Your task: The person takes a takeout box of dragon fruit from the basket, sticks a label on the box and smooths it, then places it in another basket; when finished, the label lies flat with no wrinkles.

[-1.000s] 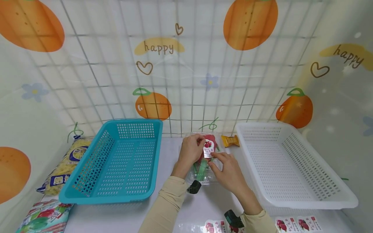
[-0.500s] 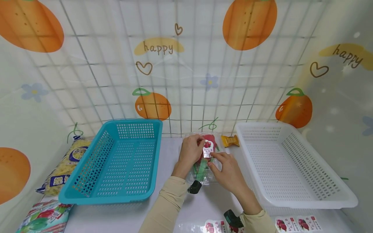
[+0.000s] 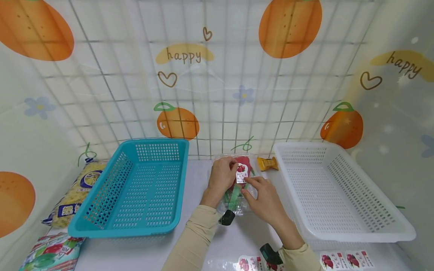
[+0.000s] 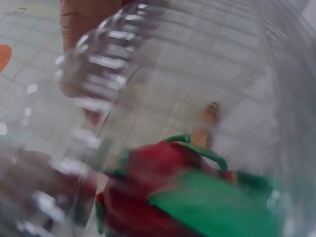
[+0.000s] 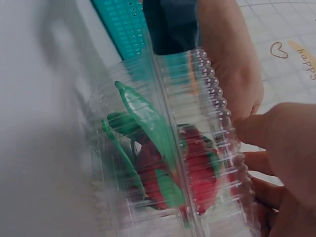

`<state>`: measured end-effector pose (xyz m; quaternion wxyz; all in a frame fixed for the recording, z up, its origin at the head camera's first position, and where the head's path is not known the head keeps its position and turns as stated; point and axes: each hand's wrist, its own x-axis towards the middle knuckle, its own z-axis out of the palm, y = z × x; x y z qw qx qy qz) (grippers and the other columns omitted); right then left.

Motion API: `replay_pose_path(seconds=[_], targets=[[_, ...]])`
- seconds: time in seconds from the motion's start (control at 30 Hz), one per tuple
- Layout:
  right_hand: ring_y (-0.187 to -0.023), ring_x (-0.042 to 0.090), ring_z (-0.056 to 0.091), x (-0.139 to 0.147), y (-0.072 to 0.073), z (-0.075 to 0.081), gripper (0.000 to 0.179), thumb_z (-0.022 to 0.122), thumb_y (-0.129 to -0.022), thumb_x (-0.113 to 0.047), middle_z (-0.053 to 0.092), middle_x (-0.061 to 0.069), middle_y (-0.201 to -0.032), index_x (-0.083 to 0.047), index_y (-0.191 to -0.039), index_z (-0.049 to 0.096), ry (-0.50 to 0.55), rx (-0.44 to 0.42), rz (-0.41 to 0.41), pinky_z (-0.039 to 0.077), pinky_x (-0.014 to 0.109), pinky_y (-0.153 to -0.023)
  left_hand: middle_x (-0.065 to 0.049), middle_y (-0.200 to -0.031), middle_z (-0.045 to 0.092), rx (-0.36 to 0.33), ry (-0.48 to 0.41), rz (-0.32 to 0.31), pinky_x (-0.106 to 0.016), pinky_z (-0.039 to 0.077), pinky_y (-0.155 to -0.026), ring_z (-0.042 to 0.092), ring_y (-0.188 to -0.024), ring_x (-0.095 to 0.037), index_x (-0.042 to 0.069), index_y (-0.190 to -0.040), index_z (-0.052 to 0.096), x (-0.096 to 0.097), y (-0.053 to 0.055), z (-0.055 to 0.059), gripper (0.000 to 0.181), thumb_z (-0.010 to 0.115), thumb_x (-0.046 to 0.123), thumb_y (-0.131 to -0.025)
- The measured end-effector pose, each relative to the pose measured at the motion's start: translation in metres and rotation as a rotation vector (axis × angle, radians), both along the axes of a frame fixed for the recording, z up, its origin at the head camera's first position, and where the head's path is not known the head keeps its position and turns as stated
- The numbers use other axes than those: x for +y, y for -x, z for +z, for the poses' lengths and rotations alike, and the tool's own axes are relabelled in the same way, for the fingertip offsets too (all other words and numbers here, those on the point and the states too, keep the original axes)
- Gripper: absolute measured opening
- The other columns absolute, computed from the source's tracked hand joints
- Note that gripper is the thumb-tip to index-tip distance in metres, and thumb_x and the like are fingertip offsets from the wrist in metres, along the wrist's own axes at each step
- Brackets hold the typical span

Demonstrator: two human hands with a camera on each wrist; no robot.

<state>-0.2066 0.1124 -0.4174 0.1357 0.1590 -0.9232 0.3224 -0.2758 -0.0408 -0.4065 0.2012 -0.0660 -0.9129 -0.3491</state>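
Observation:
A clear plastic clamshell box (image 3: 241,208) stands at the table's middle, with a red dragon fruit (image 5: 200,173) with long green scales inside. Over its lid lies a white label sticker (image 3: 242,174) printed with red fruit. My left hand (image 3: 221,177) pinches the sticker's upper left edge between curled fingertips. At the sticker's lower right corner, my right hand (image 3: 266,197) touches with its index fingertip, the thumb held apart below. Through the clear plastic, the left wrist view shows fingers (image 4: 84,69) against the lid, blurred. Whether the sticker's whole back meets the lid cannot be seen.
A teal basket (image 3: 129,232) stands left and a white basket (image 3: 352,237) right. Beside the box lies a yellow-wrapped snack (image 3: 268,164). Two bags, a yellow one (image 3: 76,192) and a green-red one (image 3: 51,254), are far left. More stickers (image 3: 346,260) lie along the front edge.

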Motion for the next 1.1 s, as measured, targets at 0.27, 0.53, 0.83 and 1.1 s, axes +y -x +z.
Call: replay_pose_path(seconds=[0.27, 0.53, 0.83, 1.1], targets=[[-0.116, 0.037, 0.058, -0.0006, -0.0001, 0.0012, 0.041, 0.074, -0.093, -0.024, 0.067, 0.016, -0.124, -0.005, -0.129, 0.070, -0.015, -0.012, -0.003, 0.047, 0.054, -0.099, -0.005, -0.085, 0.075, -0.010, -0.002, 0.009, -0.026, 0.055, -0.066, 0.064, -0.074, -0.014, 0.006, -0.098, 0.079, 0.0012, -0.0002, -0.0006, 0.013, 0.071, 0.017, -0.096], [-0.118, 0.036, 0.057, -0.0010, -0.0002, 0.0020, 0.042, 0.074, -0.093, -0.024, 0.066, 0.016, -0.125, -0.005, -0.130, 0.069, -0.016, -0.040, -0.008, 0.047, 0.054, -0.101, -0.005, -0.087, 0.076, -0.020, 0.019, 0.019, -0.026, 0.055, -0.067, 0.064, -0.075, -0.014, 0.007, -0.099, 0.078, 0.0022, 0.0003, -0.0015, 0.013, 0.071, 0.018, -0.097], [-0.116, 0.035, 0.057, -0.0009, -0.0004, 0.0011, 0.042, 0.074, -0.093, -0.025, 0.066, 0.015, -0.125, -0.005, -0.130, 0.069, -0.023, -0.036, -0.011, 0.047, 0.053, -0.100, -0.006, -0.087, 0.076, -0.012, 0.036, 0.022, -0.027, 0.057, -0.068, 0.065, -0.075, -0.015, 0.007, -0.099, 0.078, 0.0033, 0.0002, -0.0019, 0.012, 0.072, 0.017, -0.096], [-0.115, 0.035, 0.058, -0.0007, 0.0000, -0.0004, 0.041, 0.074, -0.092, -0.024, 0.067, 0.015, -0.123, -0.004, -0.127, 0.071, -0.024, -0.015, -0.009, 0.047, 0.053, -0.099, -0.006, -0.086, 0.075, -0.018, 0.034, 0.028, -0.026, 0.056, -0.067, 0.065, -0.074, -0.014, 0.007, -0.099, 0.078, 0.0042, -0.0009, -0.0009, 0.012, 0.072, 0.017, -0.096]])
